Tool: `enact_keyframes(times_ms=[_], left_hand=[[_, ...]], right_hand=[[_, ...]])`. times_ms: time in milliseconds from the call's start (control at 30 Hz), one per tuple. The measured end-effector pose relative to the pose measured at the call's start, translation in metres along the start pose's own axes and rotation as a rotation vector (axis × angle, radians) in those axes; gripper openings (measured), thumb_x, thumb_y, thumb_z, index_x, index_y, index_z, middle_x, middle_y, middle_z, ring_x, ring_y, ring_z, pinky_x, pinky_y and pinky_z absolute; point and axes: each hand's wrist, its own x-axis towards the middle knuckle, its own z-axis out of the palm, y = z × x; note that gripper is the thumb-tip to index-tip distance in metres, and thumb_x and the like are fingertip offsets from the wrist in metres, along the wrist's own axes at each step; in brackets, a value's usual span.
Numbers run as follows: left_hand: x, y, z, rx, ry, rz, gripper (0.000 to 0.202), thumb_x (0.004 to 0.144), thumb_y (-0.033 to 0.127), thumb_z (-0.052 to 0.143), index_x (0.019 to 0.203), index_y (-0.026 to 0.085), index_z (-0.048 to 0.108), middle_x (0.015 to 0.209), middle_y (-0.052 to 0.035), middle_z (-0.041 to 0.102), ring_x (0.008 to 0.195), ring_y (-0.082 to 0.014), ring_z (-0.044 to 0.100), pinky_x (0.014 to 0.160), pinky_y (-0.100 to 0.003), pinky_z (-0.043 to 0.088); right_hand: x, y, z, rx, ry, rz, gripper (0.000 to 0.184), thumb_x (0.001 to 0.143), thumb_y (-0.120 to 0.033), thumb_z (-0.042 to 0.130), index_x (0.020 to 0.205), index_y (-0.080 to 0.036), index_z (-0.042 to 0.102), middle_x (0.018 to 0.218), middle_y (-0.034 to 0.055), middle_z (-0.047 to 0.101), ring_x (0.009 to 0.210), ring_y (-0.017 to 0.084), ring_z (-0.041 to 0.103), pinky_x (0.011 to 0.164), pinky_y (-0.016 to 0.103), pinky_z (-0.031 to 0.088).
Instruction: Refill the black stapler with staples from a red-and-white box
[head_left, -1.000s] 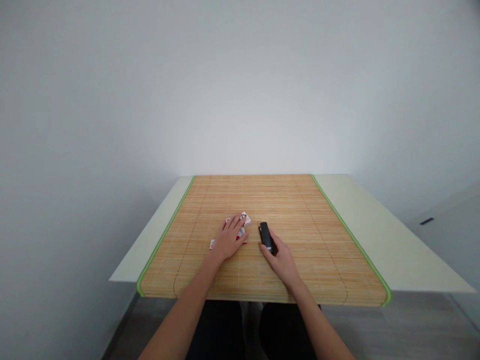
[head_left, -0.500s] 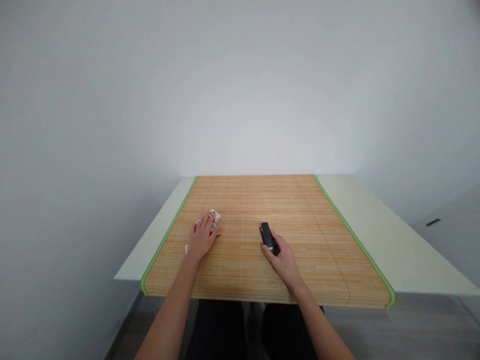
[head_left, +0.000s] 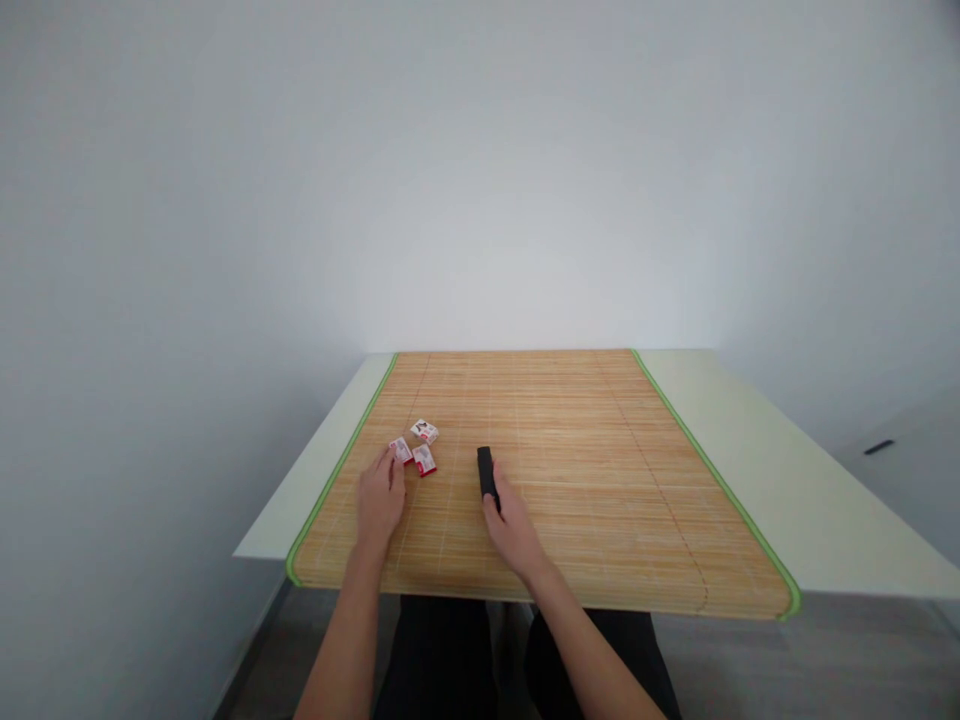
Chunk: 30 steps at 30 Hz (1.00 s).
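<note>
My right hand is closed around the lower end of a black stapler, whose far end points away from me over the bamboo mat. Toward the left, my left hand rests low on the mat with its fingers bent and close together; what lies under them is mostly hidden. Its fingertips reach the edge of a small white and red box. Just right of that box lies a similar one. Farther back is a white box with a dark picture.
The bamboo mat with green edging covers the middle of a white table. Walls stand behind and to the left. A dark handle-like strip shows at the far right. My legs are under the table's front edge.
My right hand has moved left with the stapler. My left hand has drawn back toward me and left, its fingers now bent, uncovering the small boxes.
</note>
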Motion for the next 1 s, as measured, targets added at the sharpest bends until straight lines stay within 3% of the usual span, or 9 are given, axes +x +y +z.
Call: enact_keyframes(times_ms=[133, 333, 633, 1000], left_hand=[[-0.004, -0.006, 0.008, -0.078, 0.009, -0.051, 0.049, 0.106, 0.04, 0.029, 0.143, 0.023, 0.055, 0.146, -0.0069, 0.059, 0.138, -0.0287, 0.051, 0.121, -0.052, 0.035], [0.007, 0.001, 0.029, -0.156, 0.026, -0.091, 0.049, 0.108, 0.039, 0.025, 0.142, 0.019, 0.055, 0.153, -0.0086, 0.052, 0.145, -0.0242, 0.043, 0.125, -0.046, 0.029], [0.003, -0.003, 0.033, -0.27, 0.082, -0.073, 0.048, 0.108, 0.043, 0.029, 0.138, 0.018, 0.058, 0.149, -0.0104, 0.056, 0.14, -0.0227, 0.049, 0.123, -0.043, 0.033], [-0.002, 0.01, 0.025, -0.356, 0.111, -0.082, 0.044, 0.107, 0.043, 0.036, 0.134, 0.021, 0.061, 0.144, -0.0088, 0.061, 0.138, -0.0245, 0.052, 0.122, -0.046, 0.036]], right_hand=[[0.01, -0.006, 0.043, 0.059, -0.081, -0.004, 0.078, 0.098, -0.027, 0.048, 0.165, -0.03, 0.008, 0.168, -0.0026, 0.025, 0.156, 0.024, 0.025, 0.129, 0.053, 0.021], [0.026, -0.002, 0.07, 0.102, -0.101, 0.003, 0.081, 0.095, -0.028, 0.056, 0.165, -0.026, 0.014, 0.169, -0.0002, 0.023, 0.157, 0.024, 0.022, 0.129, 0.052, 0.021], [0.036, -0.007, 0.075, 0.167, -0.108, -0.037, 0.083, 0.093, -0.029, 0.062, 0.164, -0.025, 0.019, 0.166, 0.002, 0.032, 0.153, 0.024, 0.032, 0.126, 0.049, 0.028], [0.037, -0.014, 0.074, 0.148, -0.091, -0.014, 0.083, 0.092, -0.03, 0.063, 0.163, -0.026, 0.021, 0.163, 0.0037, 0.039, 0.149, 0.025, 0.04, 0.123, 0.048, 0.034]])
